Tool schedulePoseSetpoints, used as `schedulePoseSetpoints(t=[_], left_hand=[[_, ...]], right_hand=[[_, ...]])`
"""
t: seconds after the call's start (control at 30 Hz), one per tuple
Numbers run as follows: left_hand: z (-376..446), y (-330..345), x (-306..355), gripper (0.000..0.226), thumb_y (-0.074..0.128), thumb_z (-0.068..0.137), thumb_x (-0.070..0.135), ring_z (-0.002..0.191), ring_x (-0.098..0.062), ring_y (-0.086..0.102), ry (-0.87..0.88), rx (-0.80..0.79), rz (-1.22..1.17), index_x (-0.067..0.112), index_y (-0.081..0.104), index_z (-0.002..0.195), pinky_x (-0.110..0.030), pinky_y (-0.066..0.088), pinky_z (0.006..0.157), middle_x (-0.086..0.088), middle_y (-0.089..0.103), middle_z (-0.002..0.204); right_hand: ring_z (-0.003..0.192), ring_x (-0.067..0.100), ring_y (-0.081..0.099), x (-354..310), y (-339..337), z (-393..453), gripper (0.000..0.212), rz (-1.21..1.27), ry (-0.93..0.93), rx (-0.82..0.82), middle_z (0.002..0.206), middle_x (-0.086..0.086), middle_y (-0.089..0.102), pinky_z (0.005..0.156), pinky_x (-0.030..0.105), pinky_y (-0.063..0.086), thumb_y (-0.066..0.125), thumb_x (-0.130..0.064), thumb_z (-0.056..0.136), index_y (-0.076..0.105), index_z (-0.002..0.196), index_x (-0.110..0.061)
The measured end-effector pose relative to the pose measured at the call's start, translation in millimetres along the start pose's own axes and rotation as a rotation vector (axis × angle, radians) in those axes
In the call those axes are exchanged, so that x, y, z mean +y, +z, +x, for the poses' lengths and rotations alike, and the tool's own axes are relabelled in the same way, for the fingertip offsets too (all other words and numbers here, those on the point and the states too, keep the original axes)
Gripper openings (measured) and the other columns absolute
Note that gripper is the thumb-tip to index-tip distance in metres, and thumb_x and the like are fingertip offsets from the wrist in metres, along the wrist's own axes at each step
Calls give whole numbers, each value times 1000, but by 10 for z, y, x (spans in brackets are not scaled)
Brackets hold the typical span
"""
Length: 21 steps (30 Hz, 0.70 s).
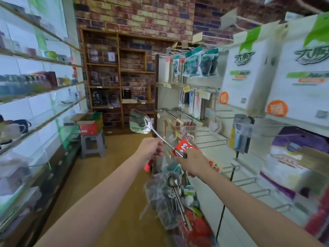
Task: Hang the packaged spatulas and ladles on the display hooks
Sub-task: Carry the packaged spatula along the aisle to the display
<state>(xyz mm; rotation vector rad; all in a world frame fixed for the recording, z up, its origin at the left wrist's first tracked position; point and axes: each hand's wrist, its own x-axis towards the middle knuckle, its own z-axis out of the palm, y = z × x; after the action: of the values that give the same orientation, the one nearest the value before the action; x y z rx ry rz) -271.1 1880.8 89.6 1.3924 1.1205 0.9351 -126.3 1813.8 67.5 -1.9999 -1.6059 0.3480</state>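
Two hands share one steel spatula (140, 123): our left hand (151, 148) curls around its shaft just below the shiny blade, while our right hand (192, 162) grasps the red-labelled handle end, beside the bare display hooks (210, 139).

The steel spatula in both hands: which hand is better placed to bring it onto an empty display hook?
Probably the right hand. It grips the steel spatula at the red label end, beside the empty display hooks on the right. The left hand holds the shaft, farther from the rack.
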Motion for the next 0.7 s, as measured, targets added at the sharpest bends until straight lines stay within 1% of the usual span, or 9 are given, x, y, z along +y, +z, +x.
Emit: schedulePoseSetpoints(t=[0.07, 0.2, 0.27, 0.37, 0.4, 0.5, 0.53, 0.63, 0.7], left_hand=[[152, -58, -54, 18, 42, 93, 12, 48, -15, 47, -10, -10, 16, 8, 53, 79, -21, 35, 46, -6, 50, 62], [458, -154, -152, 15, 45, 92, 11, 49, -15, 46, -39, -19, 44, 8, 53, 79, -17, 36, 40, -5, 50, 61], [607, -181, -159, 16, 46, 91, 10, 48, -14, 45, -53, -24, 45, 9, 52, 77, -15, 35, 37, -5, 50, 60], [905, -219, -158, 18, 44, 93, 11, 49, -14, 46, -35, -18, 37, 9, 53, 77, -15, 36, 37, -6, 50, 62], [1018, -229, -157, 19, 44, 93, 11, 49, -14, 46, -26, -9, 28, 9, 53, 77, -15, 36, 39, -6, 51, 62], [1330, -226, -135, 19, 44, 93, 11, 48, -14, 47, -23, 19, 21, 9, 53, 76, -17, 36, 42, -6, 52, 61], [1418, -224, -113, 18, 44, 92, 11, 48, -14, 47, -24, 24, 28, 9, 54, 76, -18, 37, 44, -6, 53, 61], [1707, -226, 1, 15, 47, 90, 11, 47, -13, 48, 1, 24, 19, 10, 55, 77, -17, 37, 43, -5, 53, 61], [1920, -210, 72, 15, 47, 90, 11, 47, -12, 47, 13, 24, 7, 10, 55, 78, -16, 36, 42, -4, 52, 60]], right_hand=[[60, 27, 58, -2, 138, 136, 37, 3, 12, -4, 64, 3, 53, 62, 38, 52, 56, -39, 90, 40, 62, -20], [57, 26, 64, -13, 300, 367, 34, 46, 66, -31, 62, 3, 57, 64, 41, 56, 56, -39, 90, 45, 66, -18], [59, 27, 69, -28, 301, 519, 33, 55, 89, -46, 60, 5, 61, 65, 42, 58, 57, -40, 89, 48, 68, -16], [63, 25, 71, -62, 328, 805, 31, 38, 75, -34, 64, 7, 66, 67, 43, 59, 57, -40, 88, 52, 69, -15], [62, 25, 70, -62, 353, 907, 31, 52, 72, -33, 62, 6, 65, 64, 40, 59, 57, -39, 89, 52, 69, -16], [50, 21, 65, -43, 412, 1187, 30, 83, 83, -56, 53, 3, 61, 51, 31, 51, 56, -35, 91, 49, 68, -17], [49, 20, 65, -37, 411, 1266, 30, 77, 80, -61, 53, 3, 61, 49, 29, 49, 55, -35, 91, 49, 68, -17], [54, 24, 68, -18, 392, 1558, 29, 86, 49, -58, 58, 4, 61, 42, 25, 44, 56, -32, 90, 48, 66, -19], [53, 23, 68, 15, 380, 1780, 29, 82, 36, -67, 60, 5, 61, 41, 24, 42, 57, -31, 90, 49, 65, -19]])
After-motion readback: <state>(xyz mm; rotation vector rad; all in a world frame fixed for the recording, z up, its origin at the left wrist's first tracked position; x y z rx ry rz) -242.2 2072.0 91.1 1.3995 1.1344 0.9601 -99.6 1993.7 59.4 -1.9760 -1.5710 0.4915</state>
